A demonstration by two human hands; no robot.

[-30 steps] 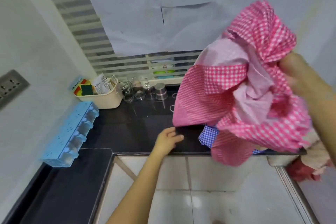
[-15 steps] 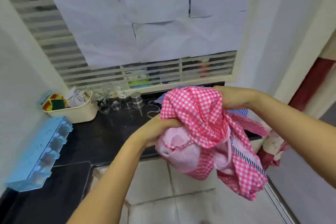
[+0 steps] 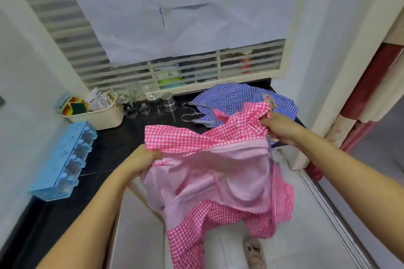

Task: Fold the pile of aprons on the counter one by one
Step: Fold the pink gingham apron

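left hand (image 3: pixel 142 159): fingers curled tight round the left top edge of the pink apron (image 3: pixel 218 177), at the front edge of the counter (image 3: pixel 122 137).
right hand (image 3: pixel 277 126): fingers curled, gripping the bunched right top corner of the same apron, a little higher and farther back, over the counter's right end.
pink apron: stretched between both hands; checked band across the top, plain pale panel below it, checked hem hanging down in front of the counter toward the floor.
blue apron (image 3: pixel 231 98): crumpled on the counter at the back right, behind the pink one and partly hidden by it; thin strings trail off to its left.
counter: black, running along the back wall and down the left side.
cup (image 3: pixel 169 101): steel, just left of those strings, near the back wall.
jars (image 3: pixel 140 102): clear glass, clustered between cup and tub.
tub (image 3: pixel 102 113): cream, back left corner, holding packets and a sponge.
rack (image 3: pixel 65 159): light blue, on the counter by the left wall, in front of the tub.
window (image 3: pixel 196 70): slatted, its upper part covered with white paper.
foot (image 3: pixel 253 253): on the floor tiles below the hem.
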